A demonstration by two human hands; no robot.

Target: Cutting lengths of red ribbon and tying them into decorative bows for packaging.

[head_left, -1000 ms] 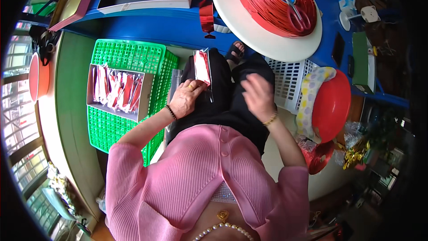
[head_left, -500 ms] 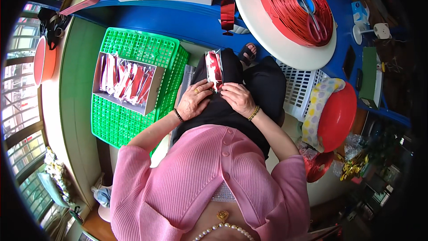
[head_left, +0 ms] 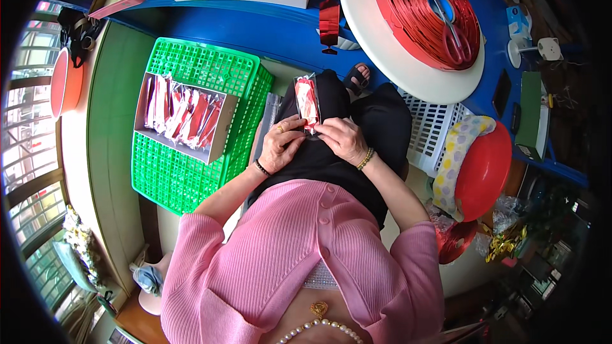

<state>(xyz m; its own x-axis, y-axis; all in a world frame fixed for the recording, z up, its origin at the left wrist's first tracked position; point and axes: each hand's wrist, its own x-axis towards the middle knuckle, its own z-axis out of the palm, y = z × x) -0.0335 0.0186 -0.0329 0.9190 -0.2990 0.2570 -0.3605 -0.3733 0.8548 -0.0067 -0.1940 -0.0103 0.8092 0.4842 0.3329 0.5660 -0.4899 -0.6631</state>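
Note:
A clear plastic packet [head_left: 307, 97] with folded red ribbon-like material inside stands out over my dark-trousered lap. My left hand [head_left: 282, 145] pinches its near end from the left, thumb and fingers drawn together. On the opposite side, the fingertips of my right hand [head_left: 344, 139] close on the same end. To the left, an open cardboard box [head_left: 221, 129] holds several similar red packets [head_left: 182, 114]. It rests on an upturned-looking green plastic basket [head_left: 159, 181].
A large roll of red ribbon [head_left: 405, 22] lies on a white round board [head_left: 362, 35] at the far right, with scissors [head_left: 454, 41] on top. A red strip [head_left: 329, 22] hangs over the blue table edge. Right of my legs are a white basket [head_left: 424, 130] and a red round seat [head_left: 486, 169].
The packet has tilted slightly, so its red face shows more broadly. Both hands keep hold of its near end, with small finger shifts. The whole view has shifted a little.

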